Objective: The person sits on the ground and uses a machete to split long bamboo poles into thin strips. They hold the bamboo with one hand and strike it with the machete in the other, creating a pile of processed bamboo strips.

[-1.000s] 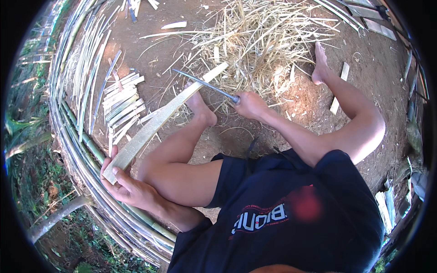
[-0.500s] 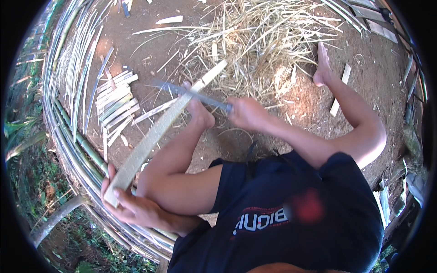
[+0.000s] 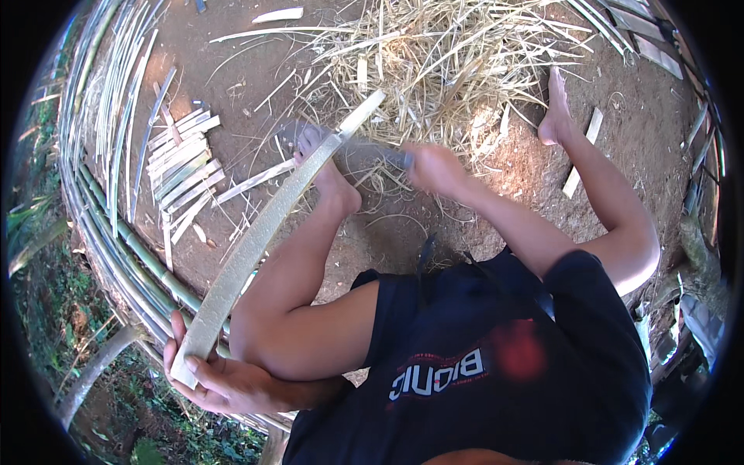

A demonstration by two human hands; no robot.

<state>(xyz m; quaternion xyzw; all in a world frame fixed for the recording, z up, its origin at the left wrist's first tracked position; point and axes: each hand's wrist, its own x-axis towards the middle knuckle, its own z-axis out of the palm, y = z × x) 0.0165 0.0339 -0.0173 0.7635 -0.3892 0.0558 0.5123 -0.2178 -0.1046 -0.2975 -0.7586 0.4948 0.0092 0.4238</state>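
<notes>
My left hand grips the near end of a long pale bamboo slat at the lower left. The slat runs up and to the right, over my left foot, toward a heap of straw-like shavings. My right hand is closed on the handle of a long knife. Its blade is blurred and lies across the far part of the slat, just above my left foot. My bent left knee sits between the two hands.
Short cut bamboo slats lie stacked on the dirt at the left. Long bamboo strips curve along the left rim, with greenery beyond. My right foot rests by a small loose slat. More slats lie at the upper right.
My left hand has drawn the slat's near end lower and closer to me. The knife blade, sharp before, is now blurred and lies flatter across the slat's far part.
</notes>
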